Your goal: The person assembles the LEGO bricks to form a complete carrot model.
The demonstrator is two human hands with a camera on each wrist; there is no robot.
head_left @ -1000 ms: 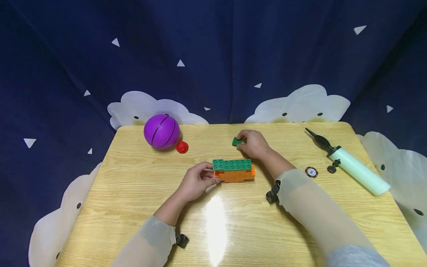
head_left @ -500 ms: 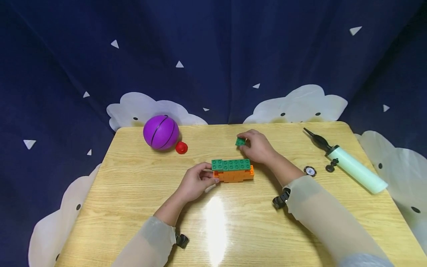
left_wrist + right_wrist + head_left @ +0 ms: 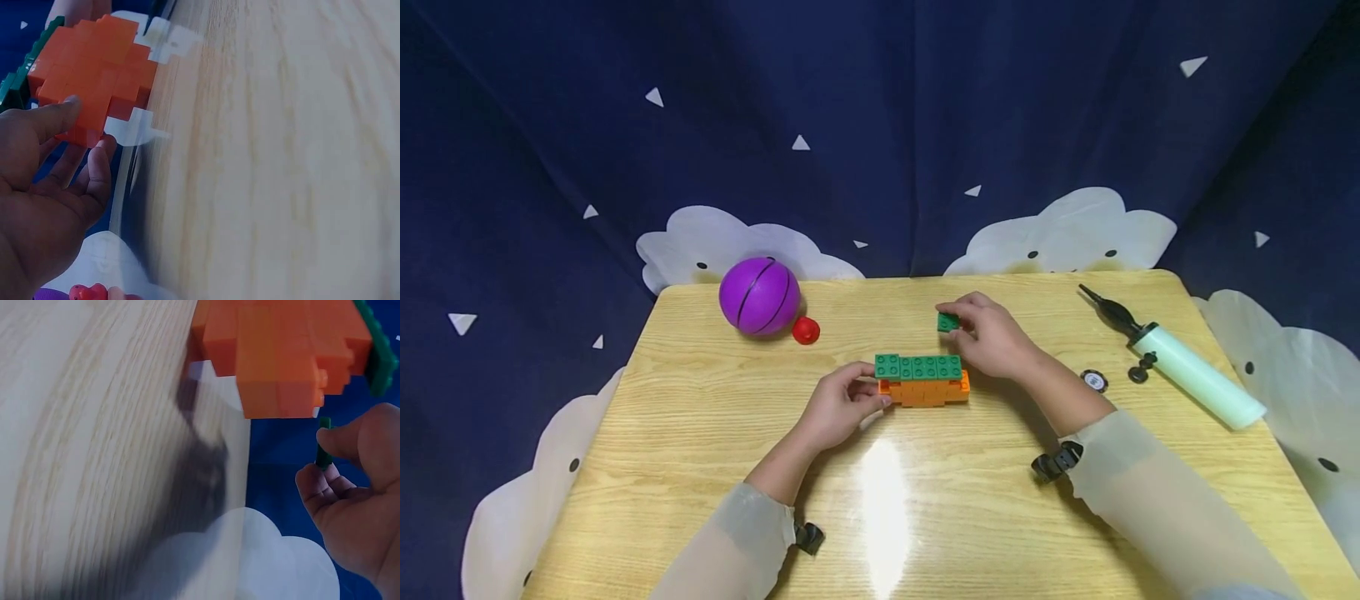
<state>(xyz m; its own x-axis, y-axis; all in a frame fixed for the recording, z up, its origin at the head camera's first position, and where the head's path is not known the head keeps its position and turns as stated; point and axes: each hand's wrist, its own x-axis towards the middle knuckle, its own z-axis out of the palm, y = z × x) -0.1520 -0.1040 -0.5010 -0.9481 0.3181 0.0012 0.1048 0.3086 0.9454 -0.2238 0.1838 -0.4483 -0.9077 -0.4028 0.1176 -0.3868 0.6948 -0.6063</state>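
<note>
An orange block assembly [image 3: 923, 393] with a row of green studded plates [image 3: 919, 367] along its top stands at the middle of the table. My left hand [image 3: 838, 406] holds its left end, the thumb on the near face, as the left wrist view also shows on the orange bricks [image 3: 94, 75]. My right hand [image 3: 996, 337] pinches a small green building brick [image 3: 948, 322] between thumb and fingers, just behind the assembly's right end. In the right wrist view this thin green brick [image 3: 324, 444] appears edge-on, apart from the orange bricks [image 3: 275, 356].
On the wooden table [image 3: 715, 467], a purple ball [image 3: 760, 296] and a small red hat-shaped piece [image 3: 806, 331] lie at the back left. To the right are a poker chip [image 3: 1094, 381], a small black part [image 3: 1141, 371] and a pale green hand pump [image 3: 1198, 375]. A dark blue curtain hangs behind.
My right hand has lifted the small green brick and drawn it slightly to the right. The left hand stays in place on the orange block assembly.
</note>
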